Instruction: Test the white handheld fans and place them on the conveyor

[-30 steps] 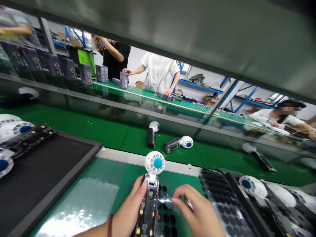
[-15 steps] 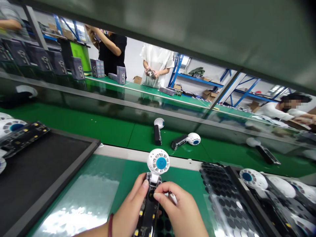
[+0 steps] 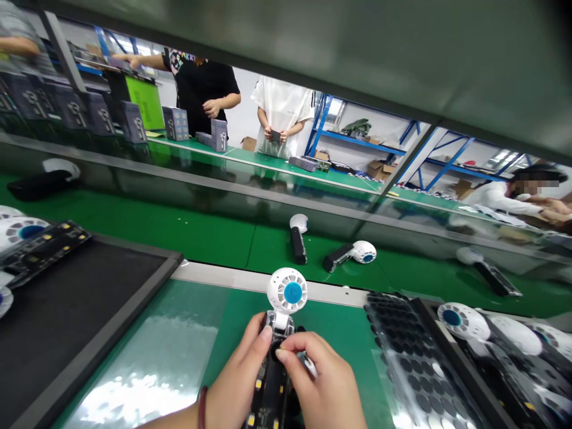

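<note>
My left hand (image 3: 239, 372) is wrapped around the black handle of a small handheld fan (image 3: 287, 291), its round white head with a blue centre pointing up and away from me. Yellow LED squares show along the open, dark side of the handle. My right hand (image 3: 324, 375) is closed, thumb and forefinger pinched at a black round pad (image 3: 274, 348) near the top of that handle; the fingertips partly cover it. A slim white tool (image 3: 309, 364) is tucked in the same hand, mostly hidden. Right of this hand lies a sheet of black round pads (image 3: 409, 357).
A black tray (image 3: 111, 310) with fans stands at left, another tray (image 3: 424, 316) with fans at right. Beyond the metal edge, several fans lie on a green belt (image 3: 214, 238). Grey boxes (image 3: 134, 122) and co-workers are across the way. A shelf (image 3: 335, 47) hangs overhead.
The fans on the green belt have shifted to the right. My hands and the fan stay nearly in place. Across the way, a co-worker in black has stretched an arm to the left.
</note>
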Available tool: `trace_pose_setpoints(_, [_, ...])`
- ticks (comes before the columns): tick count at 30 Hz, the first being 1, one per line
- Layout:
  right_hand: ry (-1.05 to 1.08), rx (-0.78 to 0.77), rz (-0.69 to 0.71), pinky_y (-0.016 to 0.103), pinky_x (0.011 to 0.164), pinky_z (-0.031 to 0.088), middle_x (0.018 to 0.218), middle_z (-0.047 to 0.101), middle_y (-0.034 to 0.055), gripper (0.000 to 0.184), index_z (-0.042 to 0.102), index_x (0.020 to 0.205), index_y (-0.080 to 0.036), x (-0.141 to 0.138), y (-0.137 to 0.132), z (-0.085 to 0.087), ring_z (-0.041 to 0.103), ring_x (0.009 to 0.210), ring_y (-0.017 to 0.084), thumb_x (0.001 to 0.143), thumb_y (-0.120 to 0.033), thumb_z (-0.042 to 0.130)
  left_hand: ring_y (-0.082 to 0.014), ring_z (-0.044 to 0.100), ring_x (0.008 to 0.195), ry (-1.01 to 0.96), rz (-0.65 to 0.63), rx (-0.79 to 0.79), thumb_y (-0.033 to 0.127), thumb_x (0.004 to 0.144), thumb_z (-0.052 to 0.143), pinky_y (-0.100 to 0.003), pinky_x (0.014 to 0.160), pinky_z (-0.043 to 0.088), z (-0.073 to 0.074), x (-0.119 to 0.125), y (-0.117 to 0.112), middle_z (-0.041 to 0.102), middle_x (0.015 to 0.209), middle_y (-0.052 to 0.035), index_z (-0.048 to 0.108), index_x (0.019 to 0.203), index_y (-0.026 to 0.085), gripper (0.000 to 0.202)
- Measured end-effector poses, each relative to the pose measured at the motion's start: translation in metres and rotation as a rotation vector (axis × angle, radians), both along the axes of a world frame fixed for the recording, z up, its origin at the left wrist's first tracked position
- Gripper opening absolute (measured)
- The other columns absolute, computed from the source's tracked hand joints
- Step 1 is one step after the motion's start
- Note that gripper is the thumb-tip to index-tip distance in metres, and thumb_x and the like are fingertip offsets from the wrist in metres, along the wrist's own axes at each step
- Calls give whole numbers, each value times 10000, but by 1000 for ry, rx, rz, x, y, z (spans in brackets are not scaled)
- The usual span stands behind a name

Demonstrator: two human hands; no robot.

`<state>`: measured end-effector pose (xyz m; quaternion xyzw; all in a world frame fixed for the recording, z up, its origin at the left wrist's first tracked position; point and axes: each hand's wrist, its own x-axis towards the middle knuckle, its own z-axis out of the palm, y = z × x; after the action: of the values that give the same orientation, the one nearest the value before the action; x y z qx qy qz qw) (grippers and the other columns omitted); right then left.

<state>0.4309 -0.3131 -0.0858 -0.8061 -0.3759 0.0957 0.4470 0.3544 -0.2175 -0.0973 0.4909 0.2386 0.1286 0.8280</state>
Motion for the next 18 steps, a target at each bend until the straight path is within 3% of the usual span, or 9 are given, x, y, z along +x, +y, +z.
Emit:
trace_pose_setpoints(10, [-58, 58, 9, 217, 598, 412, 716, 561, -9, 114, 561, 663, -223, -1, -2, -8, 570, 629, 139, 759, -227, 500, -190, 537, 923, -25, -14, -6, 435, 816, 408, -282, 853, 352, -1, 0, 1, 615, 998, -23, 472, 1084, 222, 348])
trace_pose_setpoints(18, [96, 137, -3, 216, 611, 415, 728, 533, -14, 109, 567, 617, -225, 0, 1, -6, 543, 667, 133, 695, -149, 558, -191, 526, 940, -33, -20, 27, 432, 819, 405, -280, 857, 347, -1, 0, 0, 599, 1022, -25, 480, 1054, 222, 324])
